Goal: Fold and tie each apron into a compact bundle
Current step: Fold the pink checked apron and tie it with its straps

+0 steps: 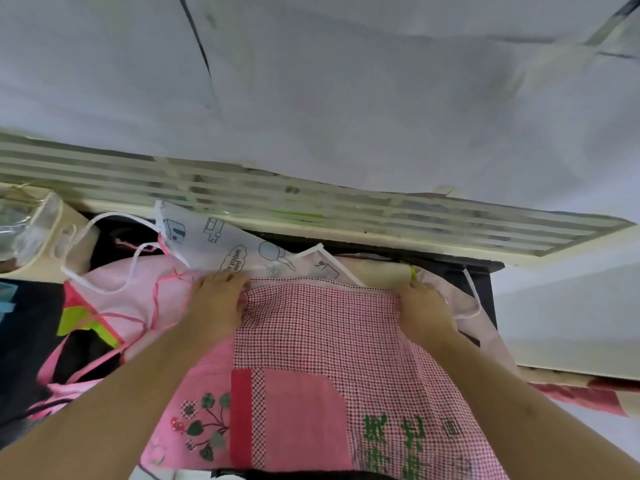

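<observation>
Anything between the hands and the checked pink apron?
Nothing visible. The left hand and right hand already rest on the far corners of the checked pink apron. It lies on top of the other aprons; the white printed apron lies beyond it.

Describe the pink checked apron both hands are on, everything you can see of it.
The pink checked apron is thin woven cloth, spread flat in front of the person on a pile of other aprons. Its near part carries a plain pink pocket patch, a red strip, embroidered leaves and flowers at left, and green printed characters at right. The left hand and right hand press its far corners; whether the fingers pinch it is unclear.
</observation>
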Demonstrator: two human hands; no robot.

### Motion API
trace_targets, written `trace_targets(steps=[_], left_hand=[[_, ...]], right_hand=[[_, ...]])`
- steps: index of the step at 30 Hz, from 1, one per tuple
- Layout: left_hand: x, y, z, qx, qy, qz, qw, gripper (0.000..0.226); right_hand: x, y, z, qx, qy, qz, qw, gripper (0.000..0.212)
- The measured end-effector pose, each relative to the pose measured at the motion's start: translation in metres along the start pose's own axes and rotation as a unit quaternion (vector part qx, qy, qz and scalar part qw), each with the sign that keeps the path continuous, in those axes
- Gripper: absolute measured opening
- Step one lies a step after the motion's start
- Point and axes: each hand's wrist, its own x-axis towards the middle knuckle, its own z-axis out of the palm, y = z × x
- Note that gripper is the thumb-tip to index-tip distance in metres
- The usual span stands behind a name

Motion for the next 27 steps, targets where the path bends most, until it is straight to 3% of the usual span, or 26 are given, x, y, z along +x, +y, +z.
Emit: trace_targets(steps=[3,7,10,13,18,21,24,27], left_hand=[[0.002,0.000,-0.003,0.010,0.029,-0.022,0.999,0.035],[0.004,0.004,-0.005,-0.019,0.146,-0.050,0.988,0.016],[-0.003,0.019,-0.004,-0.018,0.194,-0.032,0.980,0.036],[-0.027,0.046,0.001,-0.048,0.189,0.031,0.980,0.053],[-0.086,0.088,0.024,-0.099,0.153,0.135,0.974,0.035],[-0.112,0.088,0.042,-0.145,0.118,0.100,0.977,0.027],[-0.129,0.063,0.055,-0.156,0.087,0.010,0.984,0.035],[-0.138,0.029,0.067,-0.120,0.042,-0.048,0.991,0.055]], right_hand=[[0.014,0.006,-0.014,0.063,0.049,0.014,0.997,0.030],[0.016,0.007,-0.005,0.105,0.087,0.035,0.990,0.030],[-0.001,0.001,0.004,0.116,0.118,0.056,0.985,0.041],[-0.036,-0.018,-0.001,0.134,0.132,0.024,0.982,0.052],[-0.117,-0.070,-0.017,0.166,0.152,-0.091,0.970,0.037],[-0.158,-0.096,-0.015,0.149,0.142,-0.176,0.963,0.038],[-0.184,-0.110,0.014,0.029,0.014,-0.206,0.978,0.089],[-0.182,-0.102,0.060,-0.046,-0.076,-0.152,0.984,0.142]])
